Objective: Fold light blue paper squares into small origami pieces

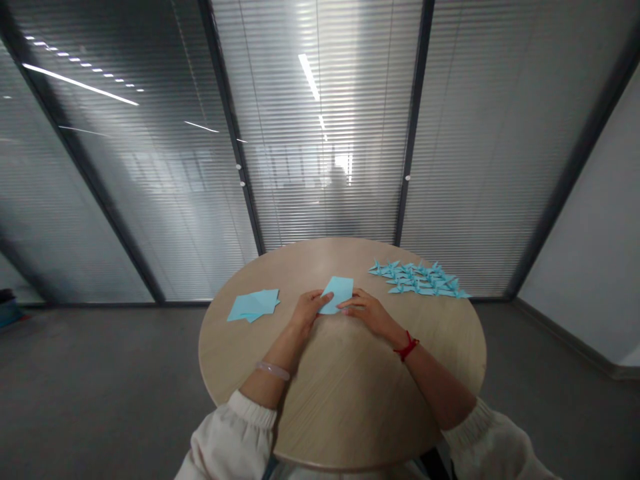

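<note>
A light-blue sheet of folding paper (339, 291) is held up between my two hands over the middle of the round table. My left hand (309, 309) grips its left edge, the thumb lying across the front. At the lower right edge, the fingers of my right hand (369, 312) close on the same paper. Several loose blue paper sheets (253, 304) lie in a small, uneven pile to the left. Over on the right sit several folded blue paper cranes (425, 279), set close together in rows.
The round wooden table (350, 400) has a curved edge on all sides. Behind it stand glass partitions with blinds (330, 200) and dark frames. A white wall (590, 233) rises at the right, and grey floor (125, 387) surrounds the table.
</note>
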Demonstrator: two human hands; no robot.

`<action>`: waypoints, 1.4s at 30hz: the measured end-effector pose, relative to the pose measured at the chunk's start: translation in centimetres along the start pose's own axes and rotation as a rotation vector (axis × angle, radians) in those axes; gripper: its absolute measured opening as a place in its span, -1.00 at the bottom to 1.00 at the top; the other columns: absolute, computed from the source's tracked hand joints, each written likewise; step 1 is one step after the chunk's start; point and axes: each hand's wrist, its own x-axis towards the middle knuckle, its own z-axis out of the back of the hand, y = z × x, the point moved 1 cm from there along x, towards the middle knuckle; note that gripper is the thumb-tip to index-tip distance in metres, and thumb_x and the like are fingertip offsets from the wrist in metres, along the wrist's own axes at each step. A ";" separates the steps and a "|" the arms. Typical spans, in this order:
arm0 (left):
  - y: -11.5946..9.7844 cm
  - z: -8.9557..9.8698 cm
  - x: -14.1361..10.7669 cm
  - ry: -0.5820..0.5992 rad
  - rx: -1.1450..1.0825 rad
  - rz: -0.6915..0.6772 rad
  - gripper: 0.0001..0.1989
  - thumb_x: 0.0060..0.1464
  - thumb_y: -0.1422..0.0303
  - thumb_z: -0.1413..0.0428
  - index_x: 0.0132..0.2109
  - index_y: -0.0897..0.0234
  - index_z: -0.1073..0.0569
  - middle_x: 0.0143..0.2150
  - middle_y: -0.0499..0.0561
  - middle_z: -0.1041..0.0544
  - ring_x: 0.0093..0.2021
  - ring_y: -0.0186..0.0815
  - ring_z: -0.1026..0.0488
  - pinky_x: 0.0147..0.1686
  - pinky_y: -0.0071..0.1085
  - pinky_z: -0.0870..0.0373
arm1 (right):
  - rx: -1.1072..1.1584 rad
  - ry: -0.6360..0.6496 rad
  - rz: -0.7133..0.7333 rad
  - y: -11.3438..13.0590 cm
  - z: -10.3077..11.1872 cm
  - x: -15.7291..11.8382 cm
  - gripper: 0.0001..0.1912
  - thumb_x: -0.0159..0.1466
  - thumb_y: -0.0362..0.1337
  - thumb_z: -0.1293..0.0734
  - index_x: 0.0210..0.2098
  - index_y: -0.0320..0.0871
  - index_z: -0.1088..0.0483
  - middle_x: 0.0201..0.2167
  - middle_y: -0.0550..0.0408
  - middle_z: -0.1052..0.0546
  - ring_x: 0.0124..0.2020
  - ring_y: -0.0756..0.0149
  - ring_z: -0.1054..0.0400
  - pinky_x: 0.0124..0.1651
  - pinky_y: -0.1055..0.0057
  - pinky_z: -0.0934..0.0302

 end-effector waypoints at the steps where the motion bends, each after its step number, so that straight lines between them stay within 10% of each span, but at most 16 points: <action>1: -0.1 -0.1 -0.1 0.007 0.008 0.001 -0.56 -0.29 0.10 -0.33 -0.35 0.42 -0.56 -0.40 0.12 -0.57 -0.44 -0.27 -0.44 -0.36 -0.38 -0.35 | 0.016 -0.012 -0.020 -0.1 0.0 0.0 -0.76 0.22 -0.09 -0.34 -0.22 -0.05 -0.56 -0.14 0.00 -0.49 -0.08 0.22 -0.34 0.04 0.29 -0.17; 10: -1.4 -1.2 -0.9 0.072 0.102 -0.012 -0.61 -0.33 0.14 -0.36 -0.44 0.40 -0.55 -0.44 0.07 -0.54 -0.41 -0.28 -0.43 -0.33 -0.37 -0.37 | 0.168 -0.149 -0.303 -1.2 -0.1 0.1 -0.70 0.07 -0.06 -0.40 -0.46 -0.20 -0.50 -0.49 0.12 -0.50 -0.44 0.33 -0.33 -0.32 0.42 -0.17; 27: 0.4 -0.7 -0.1 0.168 0.108 0.036 -0.59 -0.33 0.14 -0.36 -0.35 0.37 -0.60 -0.36 0.05 -0.56 -0.29 -0.25 -0.47 -0.16 -0.29 -0.43 | 0.182 -0.264 -0.388 -2.5 -0.3 0.0 -0.69 -0.04 -0.08 -0.45 -0.46 -0.18 -0.39 -0.55 0.15 -0.46 -0.54 0.38 -0.28 -0.47 0.47 -0.11; 36: -0.6 -1.0 -0.5 0.182 0.047 -0.015 -0.45 -0.21 0.22 -0.34 -0.03 0.33 -0.50 -0.21 0.13 -0.57 -0.18 -0.20 -0.48 -0.19 -0.30 -0.43 | 0.428 -0.332 -0.361 -1.8 -0.3 0.0 -0.11 -0.08 -0.16 -0.51 0.16 -0.12 -0.07 -0.36 0.11 -0.55 -0.40 0.27 -0.44 -0.32 0.36 -0.30; 42: -1.1 -0.8 -0.1 0.140 0.133 -0.199 -0.48 -0.14 0.22 -0.30 0.00 0.28 -0.45 -0.04 0.14 -0.54 -0.06 -0.18 -0.47 -0.06 -0.29 -0.39 | 0.518 -0.432 -0.326 -1.8 0.3 0.1 -0.48 -0.05 -0.16 -0.51 -0.13 -0.21 -0.37 -0.20 -0.04 -0.56 -0.23 0.20 -0.45 -0.14 0.28 -0.31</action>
